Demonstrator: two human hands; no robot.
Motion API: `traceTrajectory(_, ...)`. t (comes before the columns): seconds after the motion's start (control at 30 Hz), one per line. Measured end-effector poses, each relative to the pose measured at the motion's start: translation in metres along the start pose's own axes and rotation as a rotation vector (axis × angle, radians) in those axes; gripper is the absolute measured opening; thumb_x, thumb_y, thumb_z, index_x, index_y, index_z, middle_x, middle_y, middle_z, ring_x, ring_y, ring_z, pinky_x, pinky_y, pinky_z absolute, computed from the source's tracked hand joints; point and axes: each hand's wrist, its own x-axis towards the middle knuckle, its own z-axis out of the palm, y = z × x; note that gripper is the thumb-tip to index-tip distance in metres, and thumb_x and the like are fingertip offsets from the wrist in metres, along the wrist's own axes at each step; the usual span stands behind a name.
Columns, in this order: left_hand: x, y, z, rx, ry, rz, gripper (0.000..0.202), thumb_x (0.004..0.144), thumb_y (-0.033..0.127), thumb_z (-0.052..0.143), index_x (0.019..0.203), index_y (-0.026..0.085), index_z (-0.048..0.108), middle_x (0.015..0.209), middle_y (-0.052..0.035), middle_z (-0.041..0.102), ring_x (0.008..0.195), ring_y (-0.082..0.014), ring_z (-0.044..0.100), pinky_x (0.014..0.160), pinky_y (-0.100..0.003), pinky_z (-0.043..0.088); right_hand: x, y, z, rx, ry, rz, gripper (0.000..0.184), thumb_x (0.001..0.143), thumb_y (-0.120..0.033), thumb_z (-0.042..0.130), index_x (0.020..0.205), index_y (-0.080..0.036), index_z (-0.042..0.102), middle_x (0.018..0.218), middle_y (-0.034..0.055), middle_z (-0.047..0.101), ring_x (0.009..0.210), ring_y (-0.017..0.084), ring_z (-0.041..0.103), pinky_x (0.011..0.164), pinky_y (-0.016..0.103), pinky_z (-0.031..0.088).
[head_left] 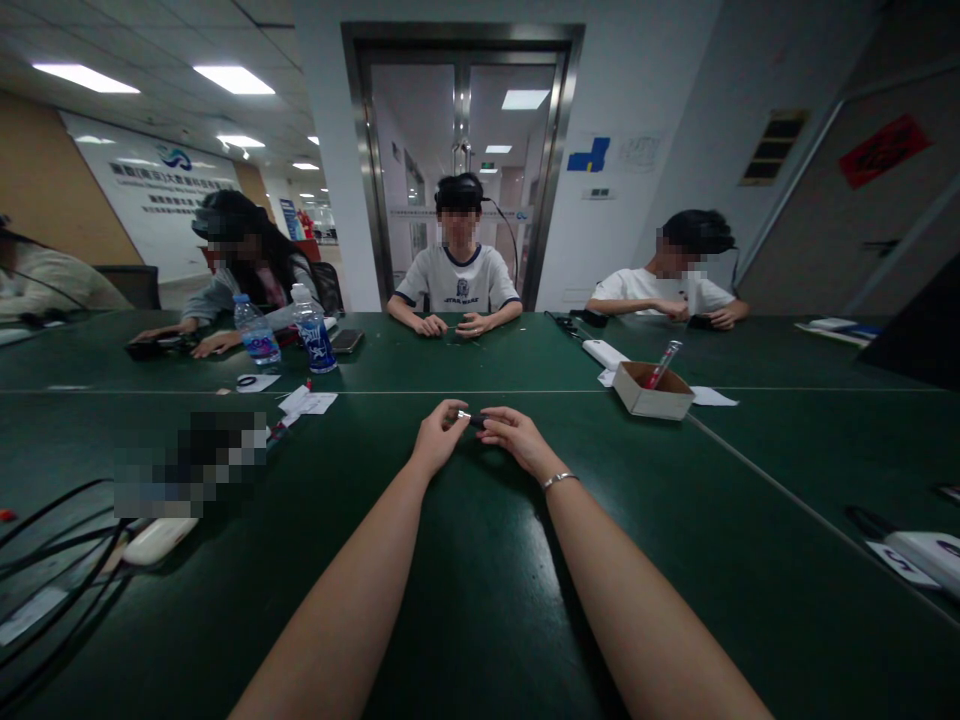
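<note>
A small, short stick-shaped item (475,420), silver at one end and black at the other, bridges the fingertips of both hands above the green table. My left hand (439,440) pinches the silver end between thumb and fingers. On the black end, my right hand (519,438) is closed, with a silver bracelet (561,480) round its wrist. The item is too small and partly covered for its exact kind to be told.
Ahead stand two bottles (313,330), with a phone (347,341) beside them. An open cardboard box (654,392) holding a red-and-clear tube sits to the right. Cables (67,560) and a white device (161,540) lie left. Several people in headsets sit across the green table (360,470).
</note>
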Motion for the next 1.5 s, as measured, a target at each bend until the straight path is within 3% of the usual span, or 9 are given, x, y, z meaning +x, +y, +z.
traceTrajectory(0.2, 0.0034, -0.0072, 0.0008, -0.082, -0.03, -0.001, 0.033, 0.08, 0.048, 0.059, 0.092, 0.017, 0.065, 0.089, -0.0066, 0.067, 0.08, -0.0181, 0.062, 0.071, -0.029, 0.05, 0.0003, 0.0013, -0.0006, 0.006, 0.001, -0.009, 0.031, 0.066, -0.022, 0.082, 0.094, -0.016, 0.068, 0.085, 0.0061, 0.07, 0.074, 0.019, 0.069, 0.067, 0.027, 0.059)
traceTrajectory(0.43, 0.005, -0.009, 0.0018, -0.044, -0.005, -0.027, 0.038, 0.079, 0.053, 0.058, 0.085, 0.016, 0.065, 0.075, -0.0052, 0.065, 0.072, -0.0176, 0.061, 0.069, -0.028, 0.047, 0.0011, 0.0037, -0.0021, 0.008, -0.015, -0.025, 0.038, 0.061, -0.021, 0.085, 0.095, -0.018, 0.068, 0.091, 0.005, 0.066, 0.081, 0.021, 0.069, 0.077, 0.033, 0.06)
traceTrajectory(0.73, 0.0037, -0.0052, 0.0016, 0.019, 0.015, -0.079, 0.042, 0.077, 0.058, 0.055, 0.078, 0.018, 0.063, 0.07, -0.0027, 0.063, 0.067, -0.0159, 0.058, 0.065, -0.026, 0.044, 0.0019, 0.0059, -0.0019, -0.013, -0.016, -0.038, 0.041, 0.061, -0.021, 0.085, 0.097, -0.018, 0.067, 0.095, 0.0042, 0.062, 0.085, 0.019, 0.067, 0.085, 0.034, 0.057)
traceTrajectory(1.1, 0.0024, -0.0022, 0.0012, 0.02, 0.033, -0.103, 0.039, 0.079, 0.056, 0.056, 0.079, 0.017, 0.062, 0.069, -0.0019, 0.063, 0.066, -0.0159, 0.058, 0.064, -0.027, 0.042, 0.0033, 0.0086, 0.0008, -0.139, -0.019, -0.103, 0.043, 0.058, -0.022, 0.084, 0.096, -0.018, 0.064, 0.087, 0.0019, 0.062, 0.078, 0.017, 0.066, 0.075, 0.031, 0.057)
traceTrajectory(1.5, 0.0048, -0.0087, 0.0016, 0.074, 0.022, -0.117, 0.044, 0.079, 0.061, 0.052, 0.077, 0.018, 0.061, 0.066, -0.0002, 0.061, 0.063, -0.0155, 0.056, 0.062, -0.027, 0.041, 0.004, 0.0084, 0.0, -0.104, -0.007, -0.096, 0.044, 0.056, -0.022, 0.085, 0.095, -0.017, 0.065, 0.089, 0.0017, 0.061, 0.077, 0.016, 0.066, 0.073, 0.029, 0.058)
